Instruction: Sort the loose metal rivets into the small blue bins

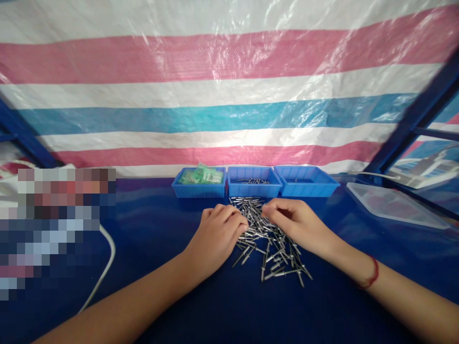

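A loose pile of silver rivets (263,229) lies on the dark blue table. My left hand (224,227) rests at the pile's left edge, its fingers bent and close together; whatever they hold, if anything, is hidden. On the pile's right side is my right hand (290,220), thumb and forefinger pinched over the rivets, and what is between them is too small to make out. Behind the pile stand three blue bins: the left bin (199,192) holds green packets (202,176), the middle bin (254,191) some rivets, the right bin (308,190) a tiny piece.
A clear plastic lid (394,205) lies at the right, near a white power strip (423,169). A white cable (109,258) curves over the table at the left, beside a blurred area. Striped sheeting (229,114) hangs behind, between blue metal posts.
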The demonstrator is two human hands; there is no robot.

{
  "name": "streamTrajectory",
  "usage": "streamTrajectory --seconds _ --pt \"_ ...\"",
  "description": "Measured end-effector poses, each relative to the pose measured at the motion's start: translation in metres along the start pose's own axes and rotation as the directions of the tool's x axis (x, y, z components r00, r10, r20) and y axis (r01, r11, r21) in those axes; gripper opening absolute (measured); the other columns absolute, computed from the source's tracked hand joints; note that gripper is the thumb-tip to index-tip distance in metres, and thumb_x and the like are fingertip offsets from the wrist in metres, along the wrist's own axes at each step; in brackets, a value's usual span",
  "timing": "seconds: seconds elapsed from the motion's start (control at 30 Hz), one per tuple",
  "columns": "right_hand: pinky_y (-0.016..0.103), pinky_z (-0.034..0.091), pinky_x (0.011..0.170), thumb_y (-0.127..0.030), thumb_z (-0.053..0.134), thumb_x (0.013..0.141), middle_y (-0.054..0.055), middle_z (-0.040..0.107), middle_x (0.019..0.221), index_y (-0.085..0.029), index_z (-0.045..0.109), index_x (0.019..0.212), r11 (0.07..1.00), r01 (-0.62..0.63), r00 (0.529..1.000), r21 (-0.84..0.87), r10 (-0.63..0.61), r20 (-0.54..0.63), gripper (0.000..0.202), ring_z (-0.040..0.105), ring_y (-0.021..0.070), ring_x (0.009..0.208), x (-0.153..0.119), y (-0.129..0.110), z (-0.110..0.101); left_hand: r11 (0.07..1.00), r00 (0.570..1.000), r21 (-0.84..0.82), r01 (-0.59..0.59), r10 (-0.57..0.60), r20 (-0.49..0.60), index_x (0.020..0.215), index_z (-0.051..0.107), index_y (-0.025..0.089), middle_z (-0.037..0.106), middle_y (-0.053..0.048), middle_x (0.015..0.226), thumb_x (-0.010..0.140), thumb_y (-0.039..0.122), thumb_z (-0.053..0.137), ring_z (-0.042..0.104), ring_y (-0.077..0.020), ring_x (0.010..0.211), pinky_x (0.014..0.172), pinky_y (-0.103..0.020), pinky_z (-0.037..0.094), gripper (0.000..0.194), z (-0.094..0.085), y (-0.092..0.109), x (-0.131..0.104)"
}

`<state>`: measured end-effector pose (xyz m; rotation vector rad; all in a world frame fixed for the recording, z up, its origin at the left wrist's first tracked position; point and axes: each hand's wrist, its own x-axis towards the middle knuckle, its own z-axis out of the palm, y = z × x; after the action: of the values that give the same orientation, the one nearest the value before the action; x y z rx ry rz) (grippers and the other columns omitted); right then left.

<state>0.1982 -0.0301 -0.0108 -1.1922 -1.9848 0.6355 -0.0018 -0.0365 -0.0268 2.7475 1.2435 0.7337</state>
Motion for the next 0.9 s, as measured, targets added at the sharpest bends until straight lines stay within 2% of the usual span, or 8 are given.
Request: streamTrajectory --seconds 0.13,0.27,0.5,0.63,0.9 --pt "0.024 0.041 0.057 -0.027 0.056 0.081 0.001 0.060 0.071 -0.018 0.063 0.079 0.977 0.206 0.974 -0.060 -0.199 0.108 0.011 0.052 0.0114 0.061 -0.002 -0.002 0.004 0.998 0.998 -0.051 0.035 -0.037 -0.041 0.092 0.057 0.020 0.063 0.000 0.090 0.095 0.023 0.038 0.053 -0.0170 0.088 0.079 -0.034 0.032 0.019 -0.001 0.002 0.000" --pt "0.024 0.042 0.062 -0.021 0.054 0.083 0.001 0.060 0.071 -0.018 0.063 0.080 0.954 0.292 0.950 -0.075 -0.279 0.142 0.010 0.054 0.0114 0.065 -0.007 -0.006 0.008 0.993 0.995 -0.115 0.030 -0.041 -0.087 0.090 0.056 0.020 0.063 0.001 0.088 0.094 0.023 0.041 0.054 -0.0153 0.084 0.079 -0.033 0.032 0.016 -0.003 0.005 0.000" --pt "0.024 0.042 0.062 -0.016 0.055 0.081 0.000 0.060 0.071 -0.018 0.062 0.080 0.958 0.280 0.954 -0.057 -0.272 0.124 0.007 0.055 0.0110 0.066 -0.009 -0.009 0.013 0.985 0.994 -0.175 -0.005 -0.015 -0.110 0.090 0.057 0.021 0.065 0.002 0.087 0.094 0.022 0.041 0.057 -0.0148 0.085 0.081 -0.033 0.033 0.016 -0.003 0.006 -0.003" --pt "0.023 0.042 0.059 -0.012 0.054 0.078 -0.001 0.059 0.070 -0.018 0.061 0.077 0.974 0.226 0.972 -0.026 -0.224 0.075 0.009 0.053 0.0101 0.062 -0.010 -0.010 0.014 0.974 0.984 -0.223 -0.028 -0.012 -0.179 0.098 0.056 0.022 0.065 0.000 0.092 0.088 0.028 0.053 0.058 -0.0164 0.089 0.082 -0.034 0.036 0.012 -0.002 0.005 -0.003" --pt "0.023 0.040 0.053 -0.020 0.054 0.082 -0.001 0.058 0.068 -0.018 0.062 0.078 0.985 0.170 0.985 0.016 -0.171 0.021 0.010 0.051 0.0101 0.059 -0.013 -0.015 0.015 0.933 0.966 -0.354 -0.058 -0.038 -0.257 0.083 0.058 0.019 0.065 0.000 0.082 0.086 0.022 0.055 0.059 -0.0143 0.080 0.076 -0.030 0.042 0.005 -0.002 0.005 -0.001"
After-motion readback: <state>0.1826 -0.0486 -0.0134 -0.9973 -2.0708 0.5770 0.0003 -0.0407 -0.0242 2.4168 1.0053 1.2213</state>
